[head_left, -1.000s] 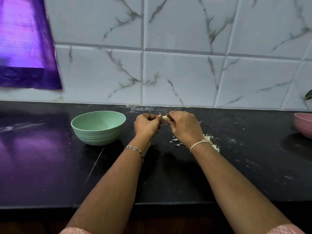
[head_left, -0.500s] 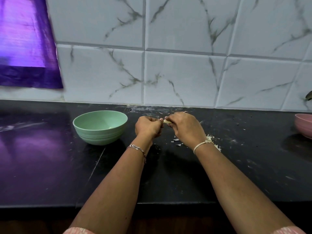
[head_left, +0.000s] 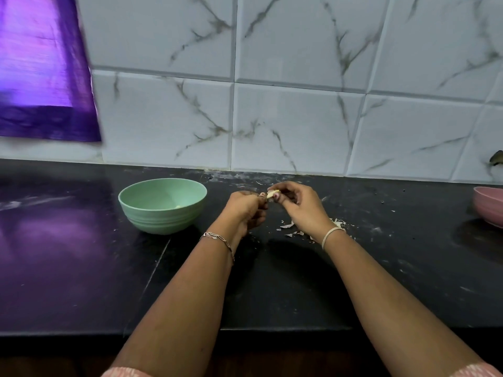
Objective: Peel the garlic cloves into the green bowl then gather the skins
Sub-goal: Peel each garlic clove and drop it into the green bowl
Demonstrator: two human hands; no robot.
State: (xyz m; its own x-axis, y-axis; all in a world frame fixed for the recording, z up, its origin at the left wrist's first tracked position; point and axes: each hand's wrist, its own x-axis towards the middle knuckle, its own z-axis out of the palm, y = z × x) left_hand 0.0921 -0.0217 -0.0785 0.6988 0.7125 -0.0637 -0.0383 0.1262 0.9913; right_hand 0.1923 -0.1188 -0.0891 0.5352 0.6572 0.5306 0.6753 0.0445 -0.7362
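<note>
A green bowl (head_left: 162,204) stands on the black counter (head_left: 81,268), left of my hands, with a pale peeled piece at its bottom. My left hand (head_left: 246,210) and my right hand (head_left: 299,206) meet just right of the bowl, above the counter. Both pinch one small pale garlic clove (head_left: 272,193) between their fingertips. Loose garlic skins (head_left: 292,229) lie on the counter under and beside my right wrist, partly hidden by it.
A pink bowl (head_left: 488,209) sits at the right edge of the view. A white marbled tile wall rises behind the counter. A purple cloth (head_left: 46,77) hangs at the upper left. Small flecks of skin are scattered across the counter's right half.
My right hand's fingers have opened slightly around the clove, so more of it shows. Both hands stay in the same spot beside the bowl.
</note>
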